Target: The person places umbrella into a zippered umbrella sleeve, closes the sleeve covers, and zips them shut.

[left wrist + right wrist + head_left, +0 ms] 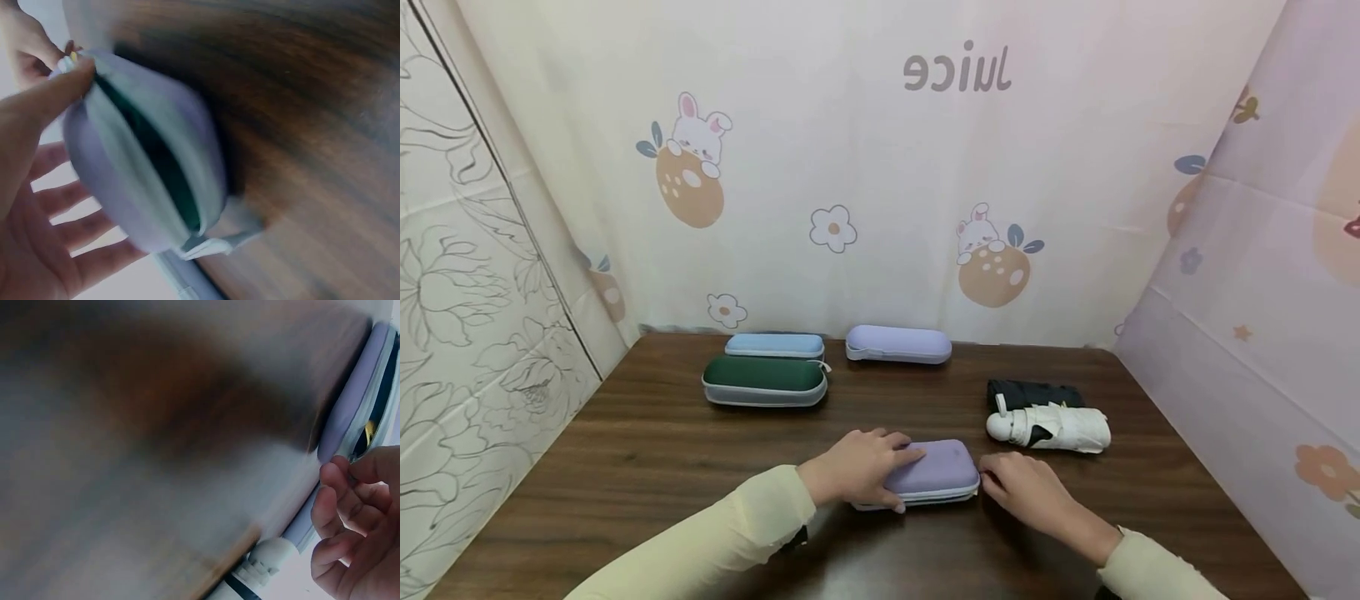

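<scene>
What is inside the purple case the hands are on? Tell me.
The purple case is partly unzipped: the left wrist view shows a dark green gap between its halves. No contents are visible; the lid covers the rest. The left hand holds it, the right hand at its end.

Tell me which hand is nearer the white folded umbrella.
Right. The right hand is at the near purple case's end, just below the umbrella; the left hand grips the case's far side.

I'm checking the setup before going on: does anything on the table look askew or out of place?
Little stands out. The purple case under the left hand is partly unzipped, a dark gap showing. The white umbrella lies loosely folded beside the black one. Other cases sit shut.
</scene>
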Action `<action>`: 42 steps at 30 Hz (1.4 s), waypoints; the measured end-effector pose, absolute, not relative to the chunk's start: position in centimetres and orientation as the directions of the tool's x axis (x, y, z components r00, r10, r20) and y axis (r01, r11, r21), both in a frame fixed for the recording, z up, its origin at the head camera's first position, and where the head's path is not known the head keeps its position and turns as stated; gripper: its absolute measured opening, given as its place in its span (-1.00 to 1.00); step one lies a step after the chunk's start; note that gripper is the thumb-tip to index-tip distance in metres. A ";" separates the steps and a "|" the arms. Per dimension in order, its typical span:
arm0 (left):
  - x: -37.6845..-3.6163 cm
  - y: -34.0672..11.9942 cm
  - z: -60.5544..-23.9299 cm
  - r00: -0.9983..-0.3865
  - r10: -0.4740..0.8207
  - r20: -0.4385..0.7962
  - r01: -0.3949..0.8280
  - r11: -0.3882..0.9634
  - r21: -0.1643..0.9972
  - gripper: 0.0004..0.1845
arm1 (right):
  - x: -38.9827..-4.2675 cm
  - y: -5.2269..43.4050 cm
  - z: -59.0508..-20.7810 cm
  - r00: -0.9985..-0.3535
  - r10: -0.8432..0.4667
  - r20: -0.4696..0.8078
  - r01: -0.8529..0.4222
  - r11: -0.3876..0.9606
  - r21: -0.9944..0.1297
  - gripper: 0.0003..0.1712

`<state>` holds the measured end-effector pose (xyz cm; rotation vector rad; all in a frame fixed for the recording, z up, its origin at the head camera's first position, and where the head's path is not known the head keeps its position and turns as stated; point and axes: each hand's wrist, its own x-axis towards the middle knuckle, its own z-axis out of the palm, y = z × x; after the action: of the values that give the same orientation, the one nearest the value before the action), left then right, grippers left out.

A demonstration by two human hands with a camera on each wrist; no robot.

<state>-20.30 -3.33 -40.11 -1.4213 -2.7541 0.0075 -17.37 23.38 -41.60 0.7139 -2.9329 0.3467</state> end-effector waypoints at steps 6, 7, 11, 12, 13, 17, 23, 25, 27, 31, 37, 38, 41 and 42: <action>-20.0 -3.8 -38.9 -0.567 0.823 -0.046 0.822 0.568 0.029 -0.51 | -20.3 23.1 -41.9 -0.846 -0.494 0.197 -0.521 0.846 -0.114 -0.72; -20.1 -3.9 -38.8 -0.561 0.827 -0.049 0.826 0.563 0.043 -0.54 | -20.9 23.0 -42.0 -0.841 -0.505 0.196 -0.531 0.841 -0.109 -0.74; -20.4 -4.2 -38.5 -0.528 0.849 -0.024 0.843 0.527 0.106 -0.56 | -22.9 22.4 -42.1 -0.821 -0.542 0.178 -0.565 0.816 -0.121 -0.82; -20.5 -4.3 -38.5 -0.514 0.858 -0.014 0.850 0.512 0.123 -0.54 | -23.3 22.2 -42.2 -0.814 -0.552 0.182 -0.576 0.809 -0.119 -0.82; -20.6 -4.3 -38.6 -0.498 0.867 -0.007 0.858 0.493 0.144 -0.51 | -23.6 22.0 -42.2 -0.807 -0.561 0.185 -0.585 0.802 -0.120 -0.84; -21.3 -4.1 -38.9 -0.440 0.898 -0.017 0.877 0.434 0.206 -0.34 | -24.5 21.3 -42.3 -0.794 -0.582 0.175 -0.604 0.787 -0.124 -0.86; -21.8 -3.4 -39.2 -0.438 0.895 -0.090 0.873 0.447 0.198 -0.28 | -25.4 20.4 -42.2 -0.812 -0.571 0.126 -0.584 0.797 -0.152 -0.88; -21.8 -3.3 -39.2 -0.447 0.889 -0.103 0.870 0.459 0.179 -0.28 | -25.6 20.3 -42.2 -0.815 -0.567 0.122 -0.580 0.800 -0.157 -0.88; -21.8 -3.2 -39.4 -0.451 0.887 -0.102 0.875 0.461 0.149 -0.27 | -25.8 20.4 -42.2 -0.814 -0.568 0.125 -0.581 0.801 -0.146 -0.88; -21.6 -3.0 -39.6 -0.447 0.890 -0.092 0.886 0.454 0.089 -0.19 | -26.0 20.6 -42.3 -0.810 -0.570 0.138 -0.586 0.801 -0.125 -0.88; -21.4 -3.0 -39.8 -0.441 0.894 -0.077 0.895 0.445 0.038 -0.14 | -25.7 20.9 -42.4 -0.797 -0.585 0.152 -0.602 0.791 -0.113 -0.90; -21.4 -3.0 -39.8 -0.443 0.893 -0.075 0.894 0.446 0.036 -0.14 | -25.6 21.0 -42.5 -0.791 -0.590 0.161 -0.608 0.787 -0.104 -0.90; -21.3 -3.1 -39.7 -0.452 0.890 -0.068 0.891 0.454 0.027 -0.15 | -25.3 21.3 -42.6 -0.768 -0.609 0.200 -0.632 0.771 -0.081 -0.91; -21.3 -3.1 -39.7 -0.454 0.889 -0.066 0.890 0.456 0.023 -0.15 | -25.2 21.4 -42.7 -0.761 -0.614 0.209 -0.638 0.766 -0.076 -0.91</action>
<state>-21.29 -3.11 -39.71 -1.6747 -2.7388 0.0234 -25.15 21.38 -42.69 0.9970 -2.7885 0.2125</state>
